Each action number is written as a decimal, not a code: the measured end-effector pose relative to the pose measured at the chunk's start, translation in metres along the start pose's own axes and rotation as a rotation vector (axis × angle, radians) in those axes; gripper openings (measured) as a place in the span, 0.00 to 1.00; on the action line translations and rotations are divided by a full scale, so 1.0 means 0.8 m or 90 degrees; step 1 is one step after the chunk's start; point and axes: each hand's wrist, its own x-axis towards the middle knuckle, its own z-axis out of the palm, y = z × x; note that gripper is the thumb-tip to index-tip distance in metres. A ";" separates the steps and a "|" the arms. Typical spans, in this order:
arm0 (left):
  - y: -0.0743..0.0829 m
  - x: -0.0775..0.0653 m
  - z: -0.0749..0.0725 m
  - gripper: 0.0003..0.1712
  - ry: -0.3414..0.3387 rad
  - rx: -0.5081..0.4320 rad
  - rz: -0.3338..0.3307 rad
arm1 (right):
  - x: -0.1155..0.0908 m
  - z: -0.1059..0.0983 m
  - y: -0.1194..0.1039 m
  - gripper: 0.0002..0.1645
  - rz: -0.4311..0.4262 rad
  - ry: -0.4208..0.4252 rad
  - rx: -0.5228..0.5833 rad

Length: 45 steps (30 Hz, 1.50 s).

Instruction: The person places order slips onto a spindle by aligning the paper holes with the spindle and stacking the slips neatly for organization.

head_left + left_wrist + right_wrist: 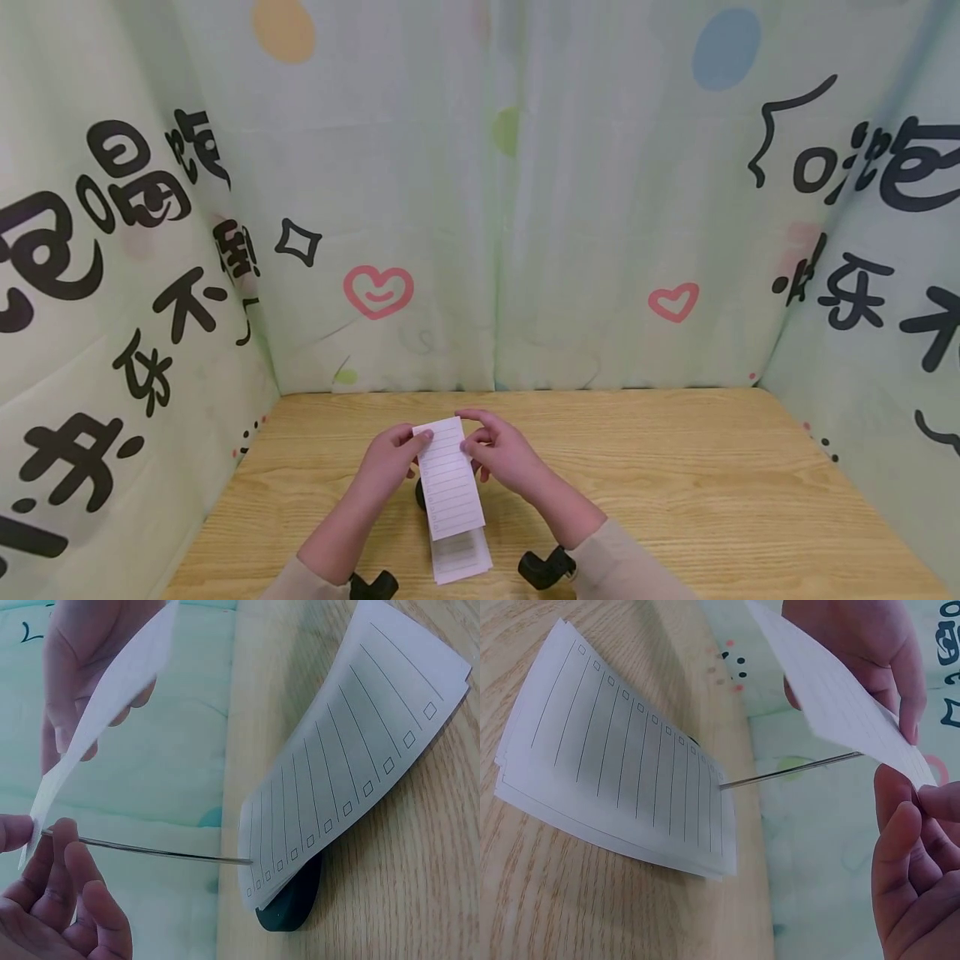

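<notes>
A lined paper slip (452,483) is held up between both hands. My left hand (390,454) pinches its left edge near the far end, thumb on the printed face. At the opposite edge, my right hand (504,457) pinches the slip between thumb and fingers. Under it rises a thin metal spike (165,851) from a dark rounded base (291,904). The spike's upper end meets the held slip; whether it pierces the paper I cannot tell. Lower down, several slips with lines and checkboxes (622,765) are stuck on the spike, curling over the base.
A wooden table (675,492) lies beneath, its surface extending to both sides. Pale green curtains (570,250) with printed characters and hearts enclose the back and sides. Black wrist devices (545,568) sit by the beige sleeves (626,567).
</notes>
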 end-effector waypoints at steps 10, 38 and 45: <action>0.003 0.000 0.000 0.15 0.003 0.015 -0.016 | 0.001 0.000 0.002 0.28 -0.001 -0.007 -0.001; -0.007 -0.003 -0.003 0.12 0.001 -0.002 -0.021 | 0.000 0.005 0.009 0.30 0.023 -0.029 -0.018; -0.019 0.002 -0.002 0.12 0.005 0.044 -0.034 | -0.004 0.006 0.012 0.31 0.043 -0.043 -0.048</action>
